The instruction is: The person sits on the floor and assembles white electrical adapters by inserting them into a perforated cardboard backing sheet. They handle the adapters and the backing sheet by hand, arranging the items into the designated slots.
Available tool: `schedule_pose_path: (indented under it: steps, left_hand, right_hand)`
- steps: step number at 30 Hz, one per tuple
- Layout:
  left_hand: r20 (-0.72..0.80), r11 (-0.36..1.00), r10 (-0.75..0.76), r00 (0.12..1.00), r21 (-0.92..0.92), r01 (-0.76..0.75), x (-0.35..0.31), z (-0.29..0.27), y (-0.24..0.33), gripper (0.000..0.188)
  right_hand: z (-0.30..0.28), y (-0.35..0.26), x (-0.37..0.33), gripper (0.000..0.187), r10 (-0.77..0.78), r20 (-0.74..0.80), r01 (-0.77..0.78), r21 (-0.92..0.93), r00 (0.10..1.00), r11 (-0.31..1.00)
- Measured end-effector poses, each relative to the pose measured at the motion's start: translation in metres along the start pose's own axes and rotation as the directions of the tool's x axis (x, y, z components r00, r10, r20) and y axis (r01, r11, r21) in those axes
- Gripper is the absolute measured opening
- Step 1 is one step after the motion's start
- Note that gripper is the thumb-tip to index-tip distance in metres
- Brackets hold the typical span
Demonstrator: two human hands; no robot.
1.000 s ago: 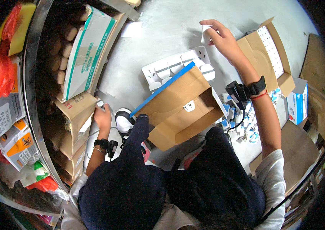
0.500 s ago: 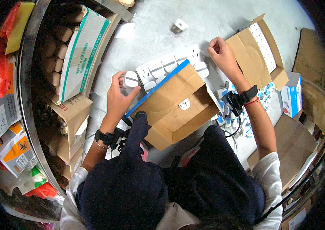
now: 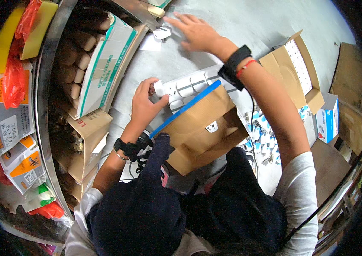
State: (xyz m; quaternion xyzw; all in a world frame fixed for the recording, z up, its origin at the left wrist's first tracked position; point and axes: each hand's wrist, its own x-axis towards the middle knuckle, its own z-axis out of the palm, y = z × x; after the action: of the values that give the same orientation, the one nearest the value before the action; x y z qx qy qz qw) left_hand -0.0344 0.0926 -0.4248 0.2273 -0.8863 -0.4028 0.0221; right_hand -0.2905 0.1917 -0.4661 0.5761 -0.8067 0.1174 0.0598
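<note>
My left hand point(image 3: 144, 104) grips a white plug adapter point(image 3: 159, 88) between thumb and fingers, at the left end of a row of white adapters point(image 3: 185, 87). An open cardboard box point(image 3: 202, 128) with a blue edge stands tilted in front of my knees and hides part of that row. My right hand point(image 3: 198, 34) reaches across to the far left, palm down, fingers spread and a little blurred. Just left of its fingertips is another white adapter point(image 3: 162, 33), apart from the hand, by a piece of white paper point(image 3: 150, 43).
At the left, a metal-edged shelf point(image 3: 49, 128) holds cartons and a scraper box point(image 3: 108, 64). An open carton point(image 3: 283, 64) with white pieces stands at the right, near a blue-and-white box point(image 3: 328, 117). Small blue-and-white parts point(image 3: 264, 136) lie heaped on the floor.
My right hand has swung from beside the right carton to the far left, its fingers opening. A white adapter now shows near its fingertips. My left hand keeps its adapter; the view has shifted slightly.
</note>
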Motion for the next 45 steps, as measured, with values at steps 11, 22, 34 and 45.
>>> schedule_pose_path:
  steps: [11,22,34,45]
  left_hand:
    - [0.137,0.830,-0.113,0.984,-0.532,0.169,-0.001,0.002,-0.016,0.059]
    - [0.422,0.221,-0.211,0.882,-0.858,0.464,0.006,0.001,-0.013,0.039]
    - [0.586,-0.350,-0.127,0.801,-0.781,0.516,0.010,-0.002,-0.020,0.038]
    - [0.489,0.339,-0.278,0.827,-0.755,0.561,0.005,0.012,-0.025,0.032]
  right_hand:
    - [0.023,-0.027,0.029,0.043,0.123,0.074,-0.142,0.353,0.990,0.925]
    - [-0.061,-0.002,-0.072,0.027,0.418,0.541,-0.481,0.841,0.729,-0.249]
    - [-0.103,-0.020,-0.135,0.032,-0.072,0.713,-0.716,0.698,0.698,-0.034]
    - [-0.114,-0.030,-0.156,0.027,-0.017,0.748,-0.748,0.664,0.664,0.004]
